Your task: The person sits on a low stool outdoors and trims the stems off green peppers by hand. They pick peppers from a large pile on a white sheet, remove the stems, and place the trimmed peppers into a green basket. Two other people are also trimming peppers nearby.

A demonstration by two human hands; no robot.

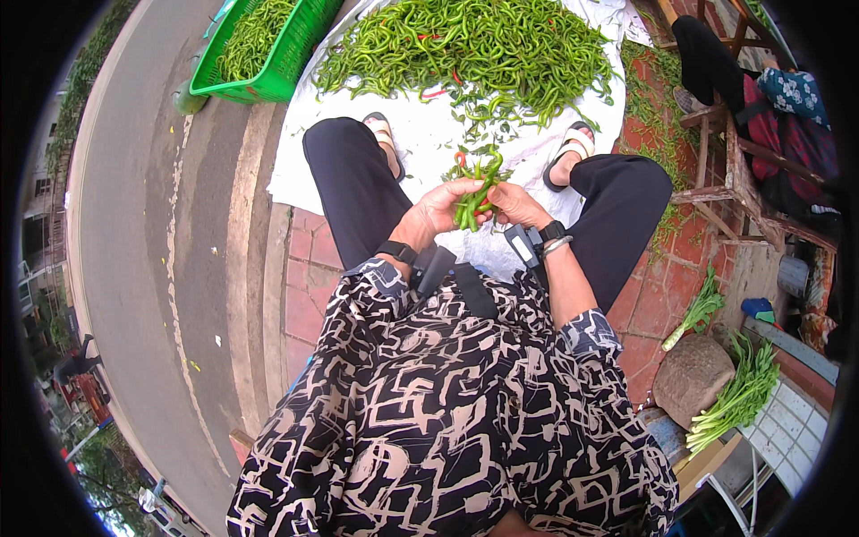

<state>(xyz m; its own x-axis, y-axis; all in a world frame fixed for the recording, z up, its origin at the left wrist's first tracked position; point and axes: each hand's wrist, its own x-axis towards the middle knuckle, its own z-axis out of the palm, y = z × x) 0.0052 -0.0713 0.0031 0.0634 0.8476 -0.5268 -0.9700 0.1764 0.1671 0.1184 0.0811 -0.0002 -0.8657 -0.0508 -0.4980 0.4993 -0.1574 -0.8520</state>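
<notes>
Between my knees, my left hand (pixel 448 203) is closed around a small bunch of green chili peppers (pixel 475 201), with a bit of red showing among them. My right hand (pixel 515 203) touches the same bunch from the other side, thumb and fingers at the peppers; some of its fingers are hidden. Beyond my feet a large heap of green chili peppers (pixel 470 47), with a few red ones, lies on a white sheet (pixel 416 141). Loose leaves and stems are scattered on the sheet just past my hands.
A green plastic crate (pixel 268 80) of peppers stands at the upper left, beside the road. To the right are a wooden chair (pixel 731 168) near a seated person, a large stone (pixel 692 379) and bundles of leafy greens (pixel 735 396). Plant scraps litter the red paving.
</notes>
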